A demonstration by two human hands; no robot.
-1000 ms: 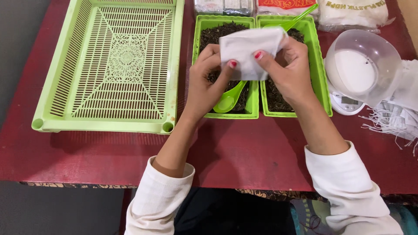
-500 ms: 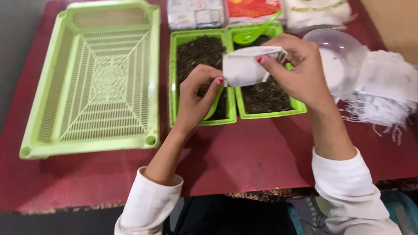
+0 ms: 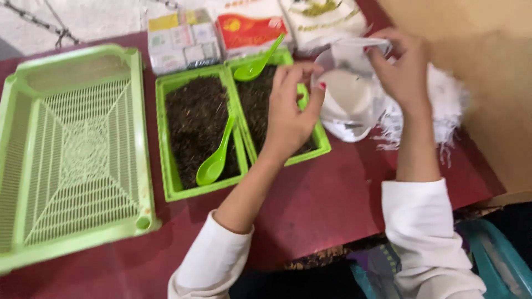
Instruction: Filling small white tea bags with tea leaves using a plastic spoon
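Note:
My right hand [image 3: 402,66] holds a white paper pouch [image 3: 357,49] tipped over a clear plastic bowl [image 3: 349,102] with white contents, which stands on the red table [image 3: 332,205]. My left hand [image 3: 291,113] hovers over the right one of two small green trays [image 3: 318,141] filled with dark loose material. Its curled fingertips are at the bowl's left rim and the pouch's end; blur hides whether they grip either. A green spoon [image 3: 216,158] lies in the left small tray [image 3: 177,191], and a second green spoon [image 3: 257,63] rests across the right tray's far edge.
A large green lattice tray [image 3: 77,149] fills the table's left side. Packets [image 3: 183,39] and bags [image 3: 252,25] line the far edge. White frayed material [image 3: 446,105] lies right of the bowl, beside a tan surface [image 3: 487,83]. A teal seat [image 3: 499,260] shows at bottom right.
Both hands held the pouch over the small trays; the left then let go. Now the right hand has carried the pouch right, over the bowl, and the left hand has followed to the bowl's rim.

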